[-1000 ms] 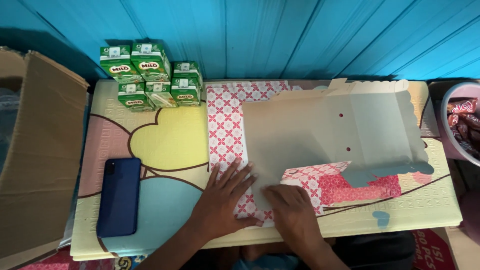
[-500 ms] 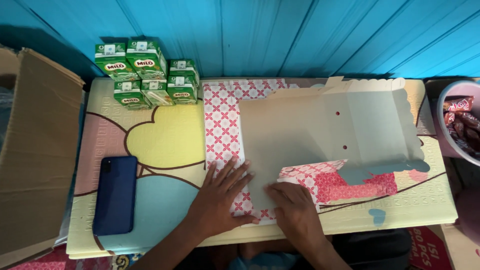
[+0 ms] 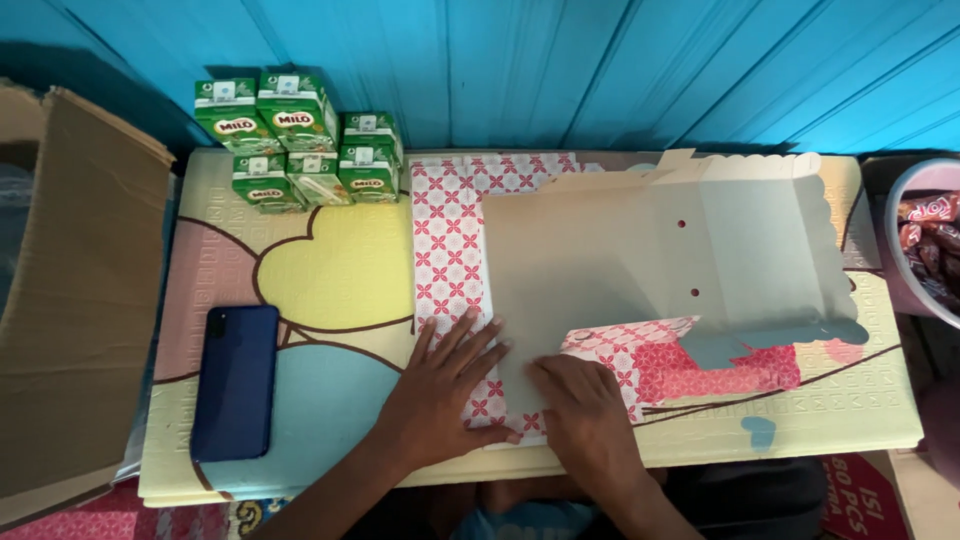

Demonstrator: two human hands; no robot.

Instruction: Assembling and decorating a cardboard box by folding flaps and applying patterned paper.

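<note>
A flat, unfolded cardboard box blank (image 3: 620,270) lies on a low table, plain beige inside with a red-and-white patterned outer face showing on its flaps. My left hand (image 3: 445,395) lies flat with fingers spread on the patterned left flap near the front edge. My right hand (image 3: 585,415) presses down on the front flap just beside it. Neither hand grips anything; both rest palm down on the cardboard.
Several green drink cartons (image 3: 295,135) stand stacked at the back left. A dark blue phone (image 3: 235,382) lies at the front left on the pastel table mat (image 3: 330,270). A brown cardboard box (image 3: 80,300) sits left; a pink bowl of wrapped sweets (image 3: 930,245) right.
Both hands stay pressed on the box blank's front flaps with only slight shifts. The view has drifted a little.
</note>
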